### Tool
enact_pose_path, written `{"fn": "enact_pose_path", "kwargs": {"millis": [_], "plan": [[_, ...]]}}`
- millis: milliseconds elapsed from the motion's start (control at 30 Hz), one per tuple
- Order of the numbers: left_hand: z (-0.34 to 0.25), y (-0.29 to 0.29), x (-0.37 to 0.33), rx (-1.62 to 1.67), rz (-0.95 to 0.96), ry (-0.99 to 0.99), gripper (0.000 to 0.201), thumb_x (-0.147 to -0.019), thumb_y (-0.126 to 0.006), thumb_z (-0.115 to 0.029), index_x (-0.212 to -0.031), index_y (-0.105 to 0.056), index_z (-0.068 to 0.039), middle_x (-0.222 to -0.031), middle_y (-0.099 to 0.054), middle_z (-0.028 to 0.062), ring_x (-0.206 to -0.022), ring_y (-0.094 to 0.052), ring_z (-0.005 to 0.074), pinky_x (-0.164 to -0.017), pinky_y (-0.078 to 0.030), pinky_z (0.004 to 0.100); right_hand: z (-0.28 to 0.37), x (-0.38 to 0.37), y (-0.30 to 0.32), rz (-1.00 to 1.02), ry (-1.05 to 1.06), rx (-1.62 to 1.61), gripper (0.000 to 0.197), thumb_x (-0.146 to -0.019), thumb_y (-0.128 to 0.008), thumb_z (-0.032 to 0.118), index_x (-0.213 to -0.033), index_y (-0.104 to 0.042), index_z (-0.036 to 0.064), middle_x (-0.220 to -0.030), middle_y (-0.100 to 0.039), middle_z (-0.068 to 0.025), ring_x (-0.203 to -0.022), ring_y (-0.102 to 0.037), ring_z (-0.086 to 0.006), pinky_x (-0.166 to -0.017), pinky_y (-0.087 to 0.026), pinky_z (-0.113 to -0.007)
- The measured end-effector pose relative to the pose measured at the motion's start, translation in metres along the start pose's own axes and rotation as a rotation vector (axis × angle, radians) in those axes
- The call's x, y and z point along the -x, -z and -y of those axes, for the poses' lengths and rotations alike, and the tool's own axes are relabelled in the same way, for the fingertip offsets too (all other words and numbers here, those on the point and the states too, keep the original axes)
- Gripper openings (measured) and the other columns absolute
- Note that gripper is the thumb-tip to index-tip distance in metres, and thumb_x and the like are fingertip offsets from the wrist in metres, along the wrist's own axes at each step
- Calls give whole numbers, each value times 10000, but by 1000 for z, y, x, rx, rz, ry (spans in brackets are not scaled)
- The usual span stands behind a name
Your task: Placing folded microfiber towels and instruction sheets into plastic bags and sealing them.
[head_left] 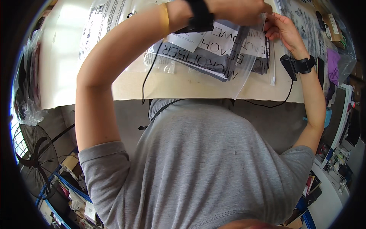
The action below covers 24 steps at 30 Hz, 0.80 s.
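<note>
A clear plastic zip bag (249, 66) lies across packaged dark grey towels (217, 70) with white printed labels. My right hand (284, 32) pinches the bag's upper edge between thumb and fingers. Close beside it, my left hand (244, 10) reaches over from the left with its fingers curled at the same edge. Its fingertips are partly blurred and cut by the top of the picture, so their grip cannot be made out. A white zip slider (273, 81) hangs at the bag's right side.
Printed clear plastic bags (103, 26) cover the far left of the pale table (133, 89), and more (305, 34) lie at the right. Black cables run from my wrist straps over the front edge. A purple cloth (333, 66) hangs at right; a fan (36, 160) stands lower left.
</note>
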<state>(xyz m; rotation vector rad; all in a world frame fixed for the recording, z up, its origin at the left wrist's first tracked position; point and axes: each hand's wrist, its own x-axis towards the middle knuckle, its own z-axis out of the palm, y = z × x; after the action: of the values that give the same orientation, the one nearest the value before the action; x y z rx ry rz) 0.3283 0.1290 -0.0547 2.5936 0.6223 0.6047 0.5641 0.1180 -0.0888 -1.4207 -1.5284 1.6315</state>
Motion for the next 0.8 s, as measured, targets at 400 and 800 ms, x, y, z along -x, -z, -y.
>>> {"fn": "enact_pose_path", "kwargs": {"millis": [400,800], "plan": [[54,-48,-57,97,-22,178,138,-798,-584,-121,-835,-701,-59,-818,-682,198,-778,-656,368,-702,-528,394,7,24,-9,33,-54,-36,274,-990,-490,295,-1045,-584,44,-752,-629,-42,-570,-619,-88,-484,-494,-176],[20,34,10,-52,-137,139,377,-761,-698,-79,-1118,-599,-10,-1150,-559,242,-1109,-518,399,-957,-425,436,21,62,-48,176,-135,32,296,-973,-520,277,-1118,-547,20,-720,-604,-42,-504,-597,-81,-429,-468,-173]]}}
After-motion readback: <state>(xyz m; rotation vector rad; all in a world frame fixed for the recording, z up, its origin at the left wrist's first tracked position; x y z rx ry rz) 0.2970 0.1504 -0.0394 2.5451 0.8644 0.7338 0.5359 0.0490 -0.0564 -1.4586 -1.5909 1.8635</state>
